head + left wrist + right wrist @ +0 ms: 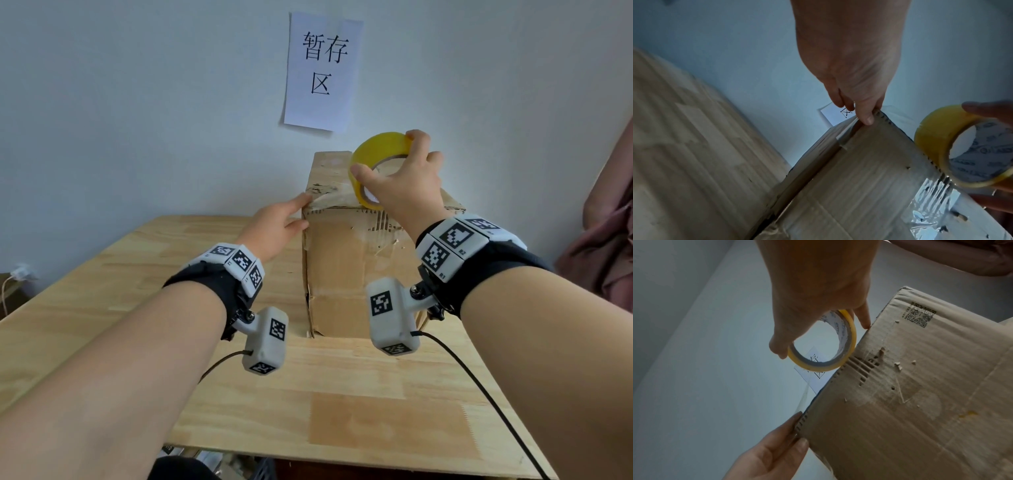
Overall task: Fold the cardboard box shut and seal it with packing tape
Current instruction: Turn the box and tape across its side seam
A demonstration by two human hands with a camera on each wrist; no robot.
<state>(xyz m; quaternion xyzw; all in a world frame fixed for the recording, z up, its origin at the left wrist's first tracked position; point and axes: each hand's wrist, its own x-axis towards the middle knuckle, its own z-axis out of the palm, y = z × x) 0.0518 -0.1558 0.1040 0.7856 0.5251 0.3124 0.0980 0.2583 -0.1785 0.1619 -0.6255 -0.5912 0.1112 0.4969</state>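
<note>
A worn cardboard box (342, 274) stands upright on the wooden table (171, 308), its top flaps folded down. My right hand (400, 178) grips a yellow roll of packing tape (373, 147) just above the box's top front edge. A clear strip of tape (329, 198) runs from the roll leftwards to the top left corner. There my left hand (301, 212) presses the strip's end with straight fingers, its thumb (867, 116) on the front face. The right wrist view shows the roll (851, 337) touching the box's edge (840, 373).
A white paper sign (323, 72) with black characters hangs on the wall behind the box. Pink cloth (603, 240) hangs at the right edge. Black cables (479, 387) trail from the wrist cameras over the table's front part.
</note>
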